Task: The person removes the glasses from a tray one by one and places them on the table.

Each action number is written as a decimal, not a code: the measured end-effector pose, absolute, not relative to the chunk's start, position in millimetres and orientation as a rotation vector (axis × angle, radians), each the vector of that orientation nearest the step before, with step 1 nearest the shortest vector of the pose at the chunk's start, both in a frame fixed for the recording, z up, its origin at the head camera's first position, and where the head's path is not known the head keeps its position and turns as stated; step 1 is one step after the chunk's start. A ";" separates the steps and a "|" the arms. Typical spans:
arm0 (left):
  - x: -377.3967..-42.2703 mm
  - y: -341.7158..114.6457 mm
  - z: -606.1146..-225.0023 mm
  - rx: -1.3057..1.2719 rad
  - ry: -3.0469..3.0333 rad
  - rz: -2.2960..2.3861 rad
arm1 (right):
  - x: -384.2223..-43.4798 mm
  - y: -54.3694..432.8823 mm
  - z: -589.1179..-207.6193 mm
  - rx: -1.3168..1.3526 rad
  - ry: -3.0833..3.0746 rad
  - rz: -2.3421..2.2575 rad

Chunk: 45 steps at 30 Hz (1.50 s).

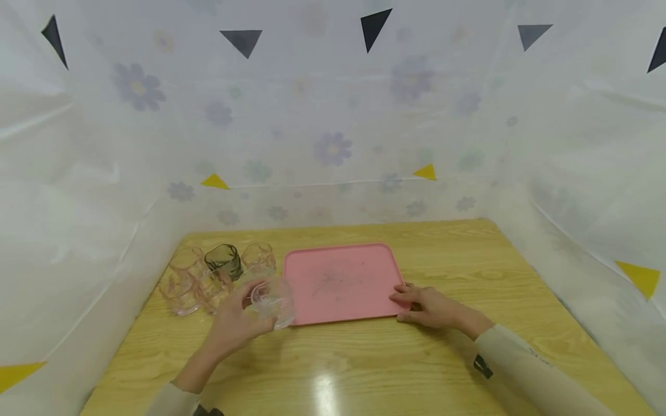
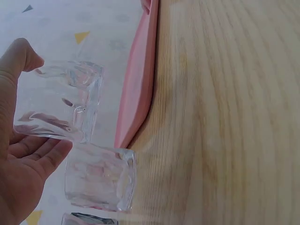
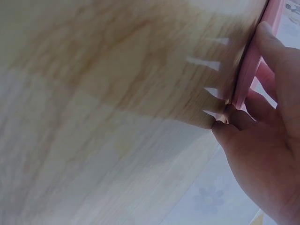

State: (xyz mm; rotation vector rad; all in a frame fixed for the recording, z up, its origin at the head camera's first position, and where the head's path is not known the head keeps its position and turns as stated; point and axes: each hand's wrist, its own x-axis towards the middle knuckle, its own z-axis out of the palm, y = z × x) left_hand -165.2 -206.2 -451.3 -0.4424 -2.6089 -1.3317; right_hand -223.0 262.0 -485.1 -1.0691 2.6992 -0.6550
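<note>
My left hand grips a clear drinking glass between thumb and fingers, above the table by the near left corner of a pink tray. In the left wrist view the held glass is clear of the tabletop, with another clear glass standing below it. My right hand holds the tray's near right corner, with its thumb at the front edge and its fingers over the right rim. The right wrist view shows those fingertips around the pink edge.
Several faceted glasses stand close together left of the tray, among them a dark grey-green glass and a pinkish glass. A wooden table carries everything. White flower-patterned sheeting encloses its back and sides.
</note>
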 end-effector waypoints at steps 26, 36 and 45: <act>-127.3 -310.2 -469.0 -0.108 -2.614 -1.184 | -222.3 263.8 -486.4 -1.065 2.712 -0.626; -130.3 -324.8 -472.7 -0.062 -2.654 -1.204 | -222.7 262.7 -486.0 -1.067 2.713 -0.626; -129.0 -331.1 -475.3 -0.049 -2.693 -1.163 | -224.0 261.4 -486.7 -1.065 2.694 -0.644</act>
